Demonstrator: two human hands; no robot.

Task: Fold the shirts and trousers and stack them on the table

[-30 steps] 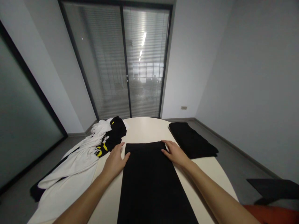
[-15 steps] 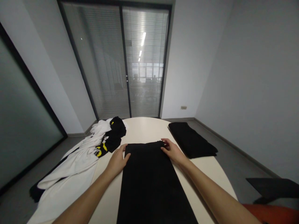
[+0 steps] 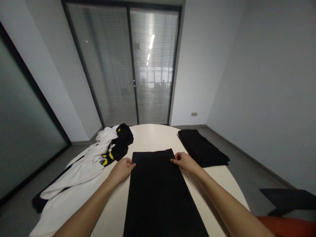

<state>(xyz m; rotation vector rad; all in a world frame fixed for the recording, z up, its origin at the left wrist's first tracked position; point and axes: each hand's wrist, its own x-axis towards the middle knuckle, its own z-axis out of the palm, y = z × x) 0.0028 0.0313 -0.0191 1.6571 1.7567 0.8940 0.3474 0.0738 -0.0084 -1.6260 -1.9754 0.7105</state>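
White clothes lie left on the table. My left hand and right hand each close a pinching grip on the black cloth at its far corners; I should lift evenly. Another folded black piece sits right.

The long folded cloth is plain black, the folded stack is black, the garment pile is white, its crumpled piece black with yellow markings, the table cream.
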